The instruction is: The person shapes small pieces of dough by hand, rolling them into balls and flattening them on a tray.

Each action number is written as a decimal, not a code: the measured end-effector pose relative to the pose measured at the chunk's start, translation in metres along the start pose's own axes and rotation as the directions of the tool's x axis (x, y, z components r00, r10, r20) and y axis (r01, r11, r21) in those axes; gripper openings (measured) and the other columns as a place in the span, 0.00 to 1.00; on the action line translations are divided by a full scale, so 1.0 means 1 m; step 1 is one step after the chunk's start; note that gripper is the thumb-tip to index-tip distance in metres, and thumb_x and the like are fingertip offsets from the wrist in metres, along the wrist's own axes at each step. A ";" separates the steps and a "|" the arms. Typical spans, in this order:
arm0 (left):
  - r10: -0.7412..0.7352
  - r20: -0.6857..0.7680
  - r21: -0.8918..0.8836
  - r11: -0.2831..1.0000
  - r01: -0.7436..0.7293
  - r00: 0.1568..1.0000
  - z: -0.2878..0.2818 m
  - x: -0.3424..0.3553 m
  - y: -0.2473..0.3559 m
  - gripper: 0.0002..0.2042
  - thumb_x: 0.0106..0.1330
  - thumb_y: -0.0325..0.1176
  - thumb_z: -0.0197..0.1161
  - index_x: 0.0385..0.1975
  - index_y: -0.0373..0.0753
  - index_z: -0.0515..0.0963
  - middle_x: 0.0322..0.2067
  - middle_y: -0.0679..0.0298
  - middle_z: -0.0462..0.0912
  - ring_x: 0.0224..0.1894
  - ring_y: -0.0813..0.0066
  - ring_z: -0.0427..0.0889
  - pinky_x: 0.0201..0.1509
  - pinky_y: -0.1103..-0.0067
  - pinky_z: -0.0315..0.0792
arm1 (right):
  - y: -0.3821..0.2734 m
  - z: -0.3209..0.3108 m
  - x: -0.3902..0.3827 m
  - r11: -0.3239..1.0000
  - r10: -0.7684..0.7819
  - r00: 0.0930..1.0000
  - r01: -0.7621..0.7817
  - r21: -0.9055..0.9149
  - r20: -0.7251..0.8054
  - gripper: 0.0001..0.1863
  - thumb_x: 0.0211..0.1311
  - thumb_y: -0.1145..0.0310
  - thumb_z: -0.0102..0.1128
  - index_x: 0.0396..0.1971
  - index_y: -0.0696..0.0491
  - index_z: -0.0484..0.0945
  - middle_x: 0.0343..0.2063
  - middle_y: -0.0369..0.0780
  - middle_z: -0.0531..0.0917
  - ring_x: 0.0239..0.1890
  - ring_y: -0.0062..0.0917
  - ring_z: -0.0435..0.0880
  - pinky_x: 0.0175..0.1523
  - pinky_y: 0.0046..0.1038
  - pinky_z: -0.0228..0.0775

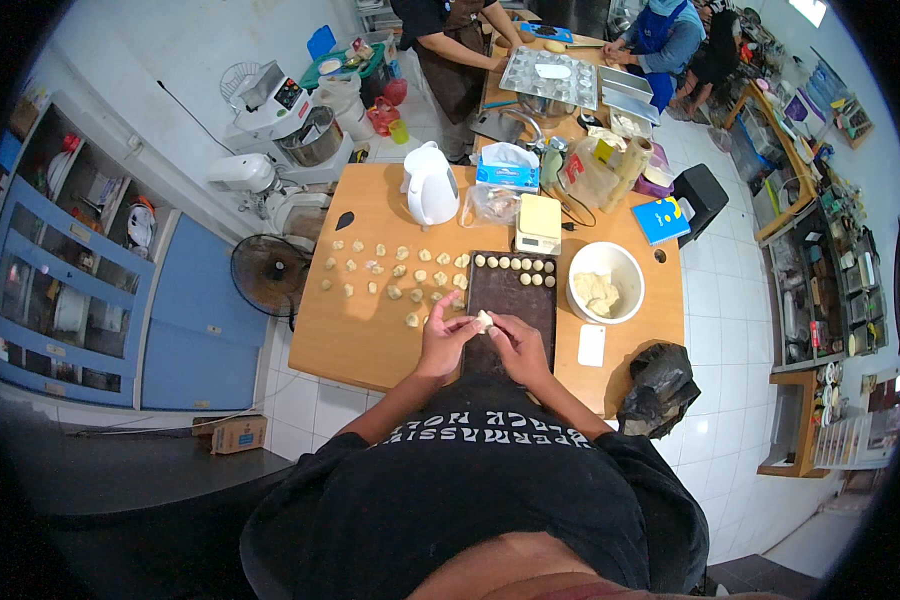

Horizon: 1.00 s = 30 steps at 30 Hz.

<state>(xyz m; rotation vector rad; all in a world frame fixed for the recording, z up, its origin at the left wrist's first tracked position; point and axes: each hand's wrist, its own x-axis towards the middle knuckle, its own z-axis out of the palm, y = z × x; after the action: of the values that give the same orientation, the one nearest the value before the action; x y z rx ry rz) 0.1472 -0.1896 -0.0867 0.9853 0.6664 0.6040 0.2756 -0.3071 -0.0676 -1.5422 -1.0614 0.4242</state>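
Observation:
My left hand and my right hand both pinch a small pale lump of dough above a dark baking tray. Rounded dough balls sit in rows along the tray's far end. To its left, several rough dough pieces lie spread on the wooden table. A white tub of dough stands at the right, with a white flat scraper in front of it.
Behind are a white kettle, scale, tissue box and blue-yellow packet. A black bag hangs at the right edge. Two co-workers and another person work farther back. A fan stands at left.

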 end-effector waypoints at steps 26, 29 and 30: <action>0.195 0.068 0.611 0.768 -0.195 0.979 -0.004 -0.005 0.011 0.11 0.62 0.31 0.72 0.43 0.36 0.84 0.41 0.64 0.85 0.44 0.75 0.81 0.48 0.78 0.74 | 0.014 0.004 -0.005 0.299 0.546 0.771 -0.544 0.784 0.327 0.07 0.70 0.76 0.60 0.44 0.61 0.80 0.37 0.40 0.85 0.37 0.22 0.85 0.46 0.24 0.80; 0.114 0.072 0.452 0.882 -0.134 0.991 -0.012 0.000 -0.002 0.14 0.64 0.29 0.71 0.48 0.35 0.81 0.41 0.64 0.85 0.44 0.76 0.82 0.49 0.78 0.75 | 0.039 0.009 -0.011 0.549 0.449 0.845 -0.518 0.657 0.291 0.09 0.68 0.78 0.63 0.46 0.59 0.81 0.39 0.40 0.84 0.39 0.21 0.84 0.49 0.22 0.78; 0.104 0.107 0.349 0.927 -0.135 0.989 -0.015 0.002 -0.007 0.17 0.65 0.28 0.70 0.53 0.34 0.78 0.42 0.62 0.85 0.45 0.77 0.82 0.50 0.78 0.76 | 0.048 0.012 -0.013 0.673 0.354 0.912 -0.403 0.620 0.208 0.11 0.66 0.78 0.65 0.47 0.59 0.81 0.40 0.38 0.84 0.40 0.21 0.83 0.49 0.21 0.77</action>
<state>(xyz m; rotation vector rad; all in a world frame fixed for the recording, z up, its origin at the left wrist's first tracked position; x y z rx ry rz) 0.1384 -0.1834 -0.0995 1.3918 0.6543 0.5533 0.2789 -0.3071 -0.1185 -1.0914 -0.5232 1.0349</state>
